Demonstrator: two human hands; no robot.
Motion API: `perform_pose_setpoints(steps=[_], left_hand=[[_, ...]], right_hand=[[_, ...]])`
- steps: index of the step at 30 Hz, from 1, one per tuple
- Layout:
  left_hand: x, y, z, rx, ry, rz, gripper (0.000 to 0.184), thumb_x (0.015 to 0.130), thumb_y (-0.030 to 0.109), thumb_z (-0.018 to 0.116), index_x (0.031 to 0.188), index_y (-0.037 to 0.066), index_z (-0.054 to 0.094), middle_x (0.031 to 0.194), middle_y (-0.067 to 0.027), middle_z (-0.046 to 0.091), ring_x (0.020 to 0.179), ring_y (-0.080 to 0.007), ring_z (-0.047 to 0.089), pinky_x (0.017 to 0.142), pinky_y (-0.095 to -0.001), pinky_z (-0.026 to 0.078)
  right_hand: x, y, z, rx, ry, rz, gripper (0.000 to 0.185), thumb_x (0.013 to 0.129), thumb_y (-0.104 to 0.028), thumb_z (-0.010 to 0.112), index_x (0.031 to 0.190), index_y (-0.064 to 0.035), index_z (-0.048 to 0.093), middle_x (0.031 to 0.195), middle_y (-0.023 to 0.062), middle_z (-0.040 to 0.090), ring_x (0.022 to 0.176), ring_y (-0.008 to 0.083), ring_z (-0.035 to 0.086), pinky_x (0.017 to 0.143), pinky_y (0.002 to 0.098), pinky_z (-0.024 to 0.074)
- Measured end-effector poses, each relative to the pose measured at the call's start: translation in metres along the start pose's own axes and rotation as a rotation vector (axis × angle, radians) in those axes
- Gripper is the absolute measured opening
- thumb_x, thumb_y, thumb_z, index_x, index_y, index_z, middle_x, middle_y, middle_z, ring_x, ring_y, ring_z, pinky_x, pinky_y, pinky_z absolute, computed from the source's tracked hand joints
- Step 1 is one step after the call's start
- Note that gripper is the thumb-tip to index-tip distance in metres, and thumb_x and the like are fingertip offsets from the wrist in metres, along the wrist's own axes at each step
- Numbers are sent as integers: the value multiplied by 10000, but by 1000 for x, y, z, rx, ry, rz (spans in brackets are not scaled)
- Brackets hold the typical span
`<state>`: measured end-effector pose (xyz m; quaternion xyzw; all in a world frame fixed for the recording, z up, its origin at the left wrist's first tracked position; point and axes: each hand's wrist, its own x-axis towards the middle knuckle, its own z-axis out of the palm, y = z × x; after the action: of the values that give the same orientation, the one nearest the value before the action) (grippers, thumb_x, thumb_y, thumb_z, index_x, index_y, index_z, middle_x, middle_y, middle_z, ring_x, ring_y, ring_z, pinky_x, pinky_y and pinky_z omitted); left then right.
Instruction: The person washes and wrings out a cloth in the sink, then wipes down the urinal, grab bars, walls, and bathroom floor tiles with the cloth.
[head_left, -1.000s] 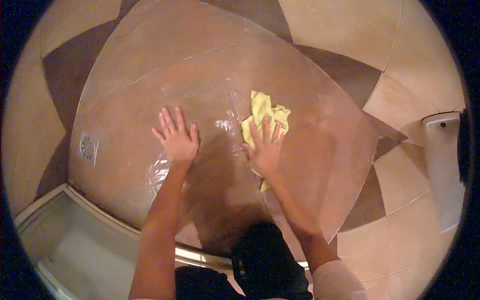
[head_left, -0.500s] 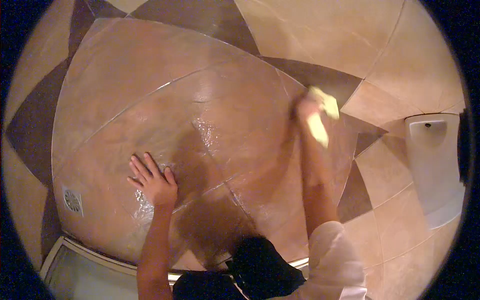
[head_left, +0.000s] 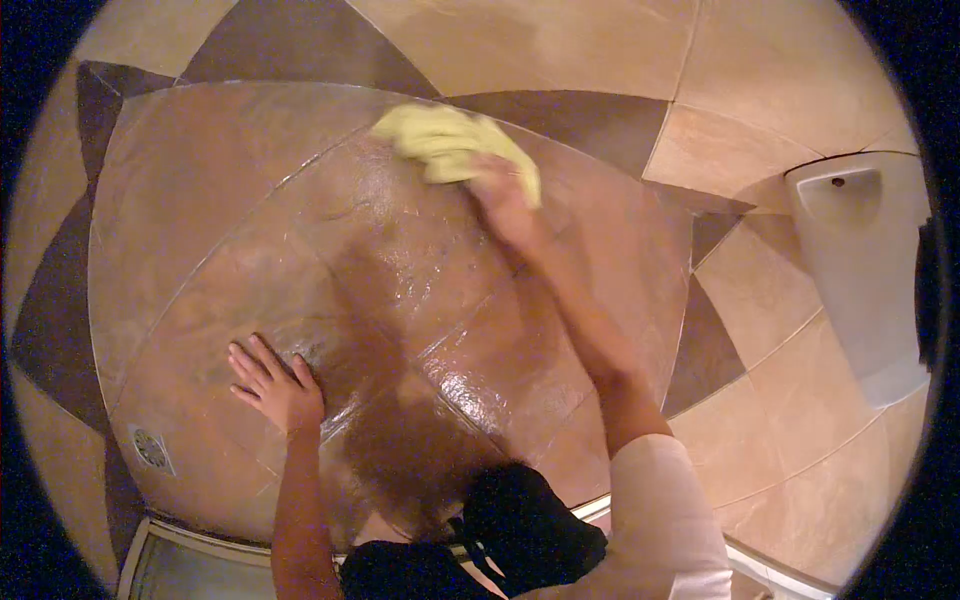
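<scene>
Flat on the wet brown tiled floor [head_left: 250, 260] lies my left hand [head_left: 277, 387], its fingers spread and nothing in it. Ahead and to the right, at the far part of the brown floor area, my right hand [head_left: 503, 195] grips a yellow cloth [head_left: 440, 140]. The cloth is bunched up, blurred by motion, and hangs out to the left of the fingers, against the floor. My right arm is stretched out forward. Part of the fingers is hidden in the cloth.
A round floor drain [head_left: 152, 450] sits at the left. A white porcelain fixture [head_left: 860, 290] stands at the right. Along the front runs a metal-framed edge [head_left: 200, 540]. Darker triangular tiles [head_left: 310, 45] border the brown area, with beige tiles beyond.
My right hand has swept the yellow cloth from the right to the left and farther forward. My left hand stays flat on the floor. The view has shifted a little.
</scene>
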<state>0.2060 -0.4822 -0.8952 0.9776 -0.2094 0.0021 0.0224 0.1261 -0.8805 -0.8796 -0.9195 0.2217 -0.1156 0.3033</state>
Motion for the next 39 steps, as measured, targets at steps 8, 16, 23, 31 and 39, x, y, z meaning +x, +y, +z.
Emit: perform_pose_setpoints(steps=[8,16,23,31,39], left_hand=[[2,3,3,-7,67,8,639,909,369,375,1442,106,141,1503,-156,54,1382,-343,67,1045,-600,83],[3,5,-3,-8,-17,4,649,885,364,386,1418,44,200,1482,-219,77,1371,-382,66,1042,-610,56],[6,2,-9,13,-118,-53,705,835,343,435,1415,30,186,1488,-209,59,1376,-373,55,1056,-591,44],[11,0,-16,-104,-250,-118,740,819,423,458,1405,38,221,1480,-225,66,1372,-381,45,1050,-613,19],[15,-7,-16,-219,-343,-159,740,802,453,467,1400,74,251,1471,-236,74,1368,-379,48,1031,-648,13]], right_hand=[[-143,116,-186,644,898,454,445,944,-366,372,1079,17,554,948,111,622,905,185,588,842,332,465],[-103,145,-36,-665,395,612,701,895,-506,414,1377,-15,287,1391,208,339,1289,347,320,1067,399,249],[-11,-215,170,-97,-40,-255,661,815,-308,535,1362,-21,302,1422,178,283,1330,307,242,1102,435,169],[114,-80,202,-437,72,67,365,819,-127,502,1179,-68,506,1202,159,477,1079,264,456,959,407,342],[218,-159,221,-498,467,-59,206,768,-188,622,774,17,638,1041,178,494,980,354,462,775,434,416]])
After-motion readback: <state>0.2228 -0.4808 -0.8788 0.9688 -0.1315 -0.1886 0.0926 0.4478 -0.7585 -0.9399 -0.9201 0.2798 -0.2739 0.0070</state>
